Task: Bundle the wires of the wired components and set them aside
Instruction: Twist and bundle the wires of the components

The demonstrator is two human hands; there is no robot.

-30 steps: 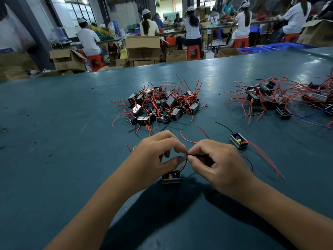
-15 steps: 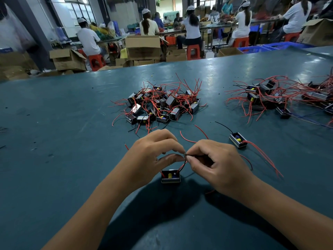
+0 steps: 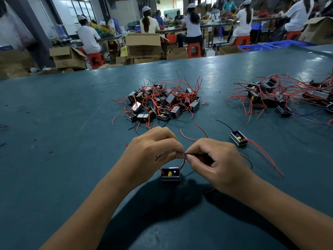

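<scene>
The bench [image 3: 72, 159] has a teal, smooth, faintly glossy top — scuffed in places. The small component [image 3: 170, 174] has a shiny metal-looking casing; its wires [image 3: 182, 162] wear smooth plastic sheathing. Matt brown cardboard boxes [image 3: 143, 45] stand beyond.

Colours on the workbench.
Teal table [image 3: 54, 141]; black component [image 3: 170, 175] with yellow capacitor [image 3: 169, 173]; red wires [image 3: 191, 137]; red stools [image 3: 193, 49].

No readable text anywhere here. The cardboard boxes [image 3: 143, 44] at the back show only faint, blurred markings, and the small components [image 3: 170, 174] on the table [image 3: 54, 123] carry nothing legible.
</scene>
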